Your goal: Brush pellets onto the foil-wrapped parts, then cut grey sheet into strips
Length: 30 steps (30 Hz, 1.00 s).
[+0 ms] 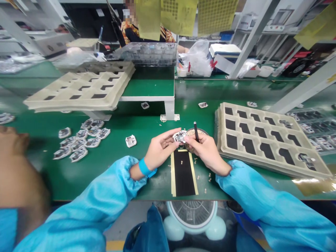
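My left hand (162, 146) holds a small white-framed electronic part (179, 137) between thumb and fingers, above the top end of a black mat (184, 175) edged with yellow tape. My right hand (206, 148) grips a thin black tool (196, 131) that stands nearly upright, and its fingertips meet the part's right side. Behind that hand, partly hidden, is a round dish (201, 131) of small pieces. Tiny light pieces (181, 162) lie on the mat and beside it. A similar white-framed part (131, 140) rests on the green table left of my left hand.
A group of white-framed parts (79, 144) lies at the left, near another person's blurred arm (21, 175). Stacked beige trays (265, 159) stand at the right; more trays (78, 101) sit on a raised green shelf (149, 84). Another person (147, 35) is behind it.
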### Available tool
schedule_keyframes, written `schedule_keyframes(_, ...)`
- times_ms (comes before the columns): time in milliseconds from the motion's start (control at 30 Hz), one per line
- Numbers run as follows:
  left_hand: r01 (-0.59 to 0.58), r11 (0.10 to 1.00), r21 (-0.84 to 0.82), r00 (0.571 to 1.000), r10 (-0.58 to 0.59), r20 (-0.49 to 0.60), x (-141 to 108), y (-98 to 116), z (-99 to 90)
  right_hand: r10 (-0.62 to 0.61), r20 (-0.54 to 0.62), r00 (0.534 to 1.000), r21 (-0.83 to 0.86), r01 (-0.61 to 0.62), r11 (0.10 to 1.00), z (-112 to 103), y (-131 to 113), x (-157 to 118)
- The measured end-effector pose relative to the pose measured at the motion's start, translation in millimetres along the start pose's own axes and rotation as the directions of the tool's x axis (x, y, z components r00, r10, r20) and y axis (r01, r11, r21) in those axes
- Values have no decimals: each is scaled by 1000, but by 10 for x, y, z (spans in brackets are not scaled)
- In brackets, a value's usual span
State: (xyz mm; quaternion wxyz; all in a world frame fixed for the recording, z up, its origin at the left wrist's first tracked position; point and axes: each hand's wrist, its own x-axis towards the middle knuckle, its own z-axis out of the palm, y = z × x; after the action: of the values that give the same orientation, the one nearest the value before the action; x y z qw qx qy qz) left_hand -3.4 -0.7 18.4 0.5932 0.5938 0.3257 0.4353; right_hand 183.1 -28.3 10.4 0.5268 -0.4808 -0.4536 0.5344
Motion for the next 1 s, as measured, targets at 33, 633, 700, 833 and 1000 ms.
schedule_keyframes(33, -3, 1000, 11, 1000, 3, 0, -2, -13, 10, 0, -8, 1000, 15, 0, 1000, 4, 3, 1)
schedule_keyframes(633, 129, 988, -83, 992, -128, 14, -10, 49, 17, -175, 43, 984, -98, 178, 979, -2, -81, -26)
schedule_keyframes(700, 132, 988, -86, 991, -129, 39, -1, 33, 2, -157, 88, 984, -83, 165, 983, -4, -100, -18)
schedule_keyframes(833, 105, 994, 3, 993, -105, 49, 18, -17, -10, -146, 142, 979, -143, 167, 976, -21, -115, -5)
schedule_keyframes(1000, 50, 984, 171, 998, -57, 36, -20, -77, 47, -163, 54, 985, -193, 171, 966, 2, -49, -18)
